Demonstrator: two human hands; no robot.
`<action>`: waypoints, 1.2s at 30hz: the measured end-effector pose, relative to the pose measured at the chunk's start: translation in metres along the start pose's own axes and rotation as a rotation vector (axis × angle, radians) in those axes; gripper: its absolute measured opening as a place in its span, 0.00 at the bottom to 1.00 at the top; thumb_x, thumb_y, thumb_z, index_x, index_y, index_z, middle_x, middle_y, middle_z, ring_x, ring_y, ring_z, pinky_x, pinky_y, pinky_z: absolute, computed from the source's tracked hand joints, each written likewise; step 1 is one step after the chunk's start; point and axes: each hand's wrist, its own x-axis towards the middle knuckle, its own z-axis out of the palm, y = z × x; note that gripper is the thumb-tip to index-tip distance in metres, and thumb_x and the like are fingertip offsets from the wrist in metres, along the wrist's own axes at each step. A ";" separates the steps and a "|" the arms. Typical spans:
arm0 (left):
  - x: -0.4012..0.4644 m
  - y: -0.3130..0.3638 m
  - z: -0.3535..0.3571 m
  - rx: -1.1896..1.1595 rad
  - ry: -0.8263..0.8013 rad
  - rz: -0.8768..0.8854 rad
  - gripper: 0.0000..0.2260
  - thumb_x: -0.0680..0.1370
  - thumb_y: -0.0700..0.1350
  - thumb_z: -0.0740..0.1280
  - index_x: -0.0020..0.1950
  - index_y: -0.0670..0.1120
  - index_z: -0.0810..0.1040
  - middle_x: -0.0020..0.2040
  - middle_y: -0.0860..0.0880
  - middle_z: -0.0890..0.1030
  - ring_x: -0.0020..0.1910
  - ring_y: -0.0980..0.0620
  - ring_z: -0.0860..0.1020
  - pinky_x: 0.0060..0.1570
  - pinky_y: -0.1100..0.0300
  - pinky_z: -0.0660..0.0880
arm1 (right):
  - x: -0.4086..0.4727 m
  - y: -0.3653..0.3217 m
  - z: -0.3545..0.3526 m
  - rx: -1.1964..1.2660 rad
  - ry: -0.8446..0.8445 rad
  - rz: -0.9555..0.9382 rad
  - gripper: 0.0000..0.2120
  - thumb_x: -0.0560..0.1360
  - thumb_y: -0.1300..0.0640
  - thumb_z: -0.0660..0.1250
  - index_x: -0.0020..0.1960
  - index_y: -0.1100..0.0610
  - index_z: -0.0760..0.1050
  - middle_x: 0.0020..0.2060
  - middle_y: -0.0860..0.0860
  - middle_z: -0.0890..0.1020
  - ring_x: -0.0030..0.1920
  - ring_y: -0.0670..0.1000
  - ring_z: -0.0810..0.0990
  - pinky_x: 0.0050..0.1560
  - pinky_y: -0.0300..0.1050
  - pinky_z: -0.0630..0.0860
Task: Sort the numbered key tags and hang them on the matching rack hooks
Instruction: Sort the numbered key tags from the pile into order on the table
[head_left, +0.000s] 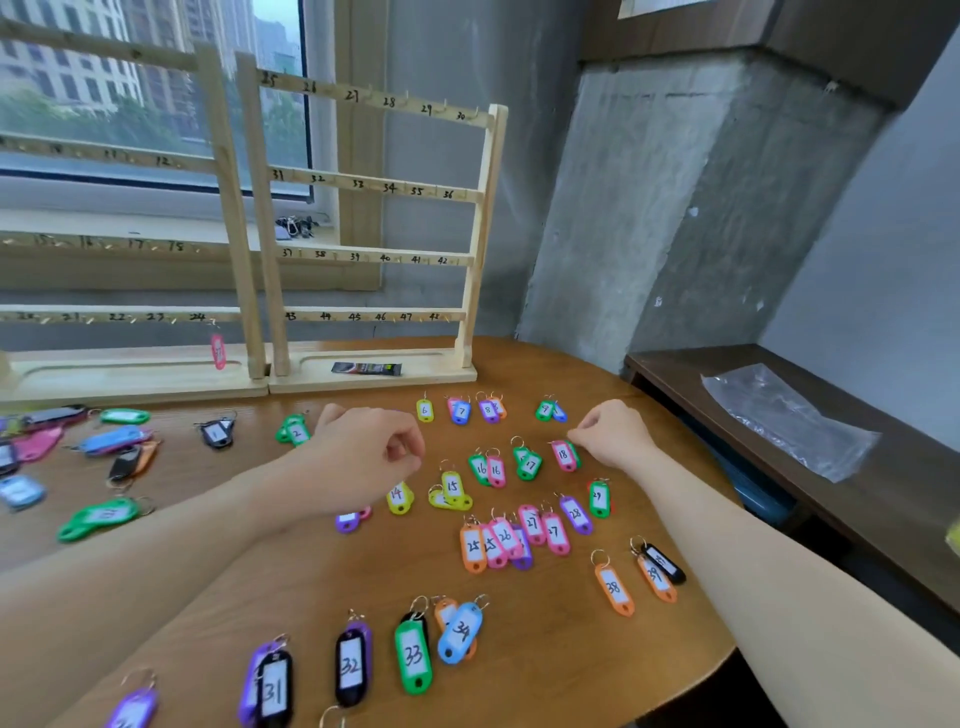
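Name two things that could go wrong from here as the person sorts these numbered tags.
1. The left hand hovers over sorted tags near the yellow 14 tag; a careless sweep could scatter the order.
2. Overlapping tags, like the pink 26 tag in its stack, hide numbers, so one may go on a wrong hook of the rack.

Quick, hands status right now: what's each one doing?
Left hand: fingers curled above the table; whether they pinch anything cannot be told.
Right hand: fingertips curled down by the pink tag 18; a grip on it cannot be told.
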 end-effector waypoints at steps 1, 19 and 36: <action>-0.006 -0.008 -0.004 -0.010 0.008 -0.014 0.05 0.77 0.49 0.69 0.42 0.58 0.79 0.35 0.69 0.78 0.41 0.68 0.74 0.63 0.55 0.66 | -0.002 -0.006 -0.001 -0.007 0.023 -0.018 0.05 0.76 0.52 0.73 0.45 0.53 0.84 0.49 0.52 0.85 0.54 0.52 0.80 0.52 0.48 0.78; -0.179 -0.206 -0.063 -0.149 0.414 -0.301 0.14 0.76 0.36 0.72 0.45 0.57 0.81 0.40 0.57 0.81 0.42 0.59 0.78 0.44 0.67 0.73 | -0.085 -0.241 0.113 -0.018 -0.149 -0.678 0.06 0.77 0.55 0.67 0.46 0.54 0.83 0.41 0.49 0.84 0.45 0.49 0.81 0.48 0.50 0.80; -0.160 -0.243 -0.065 0.051 0.363 -0.554 0.15 0.83 0.52 0.59 0.68 0.58 0.76 0.65 0.57 0.72 0.68 0.49 0.65 0.66 0.51 0.61 | -0.120 -0.388 0.198 -0.232 -0.392 -0.982 0.11 0.79 0.58 0.64 0.58 0.50 0.81 0.49 0.46 0.80 0.49 0.48 0.79 0.54 0.52 0.80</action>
